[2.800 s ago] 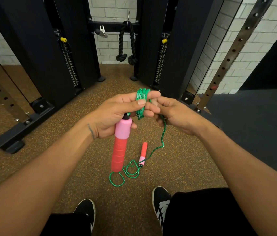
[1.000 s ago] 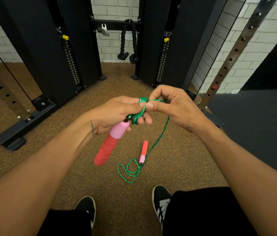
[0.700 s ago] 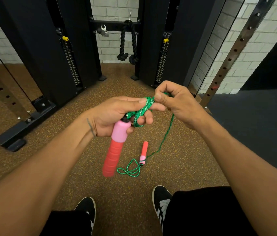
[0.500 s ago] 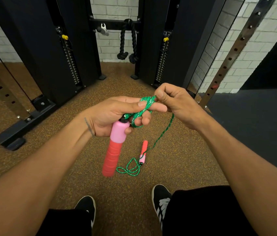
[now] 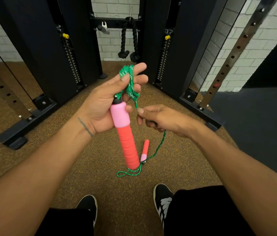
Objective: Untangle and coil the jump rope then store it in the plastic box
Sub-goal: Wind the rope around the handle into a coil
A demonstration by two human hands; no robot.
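- The jump rope (image 5: 159,145), a green cord with pink-and-red handles, is partly gathered. Several turns sit as a coil (image 5: 130,82) looped round the raised fingers of the left hand (image 5: 103,103), held up in the middle of the view.
- The left hand's grip has the thumb pressed onto the coil. The lower fingers curl round the pink top of the near handle (image 5: 125,133), which hangs down from the palm.
- The right hand (image 5: 163,120) sits just below the coil, its grip pinching the cord between thumb and forefinger. From there the cord drops to the floor (image 5: 49,159).
- By my reading, coiling is well under way but not finished. The hanging slack, a small bunch of loops (image 5: 135,171) and the far handle (image 5: 145,150) lying on the floor remain to be wound in.
- Those overlapping floor loops may snag as they are drawn up.
- Storing is not yet begun, and the plastic box is not in view.
- Around stand the black columns of a cable machine (image 5: 32,48), a black rope attachment (image 5: 129,41) hanging between them and a perforated steel upright (image 5: 233,55).
- The person's black shoes (image 5: 163,200) are near the loops but not on them.
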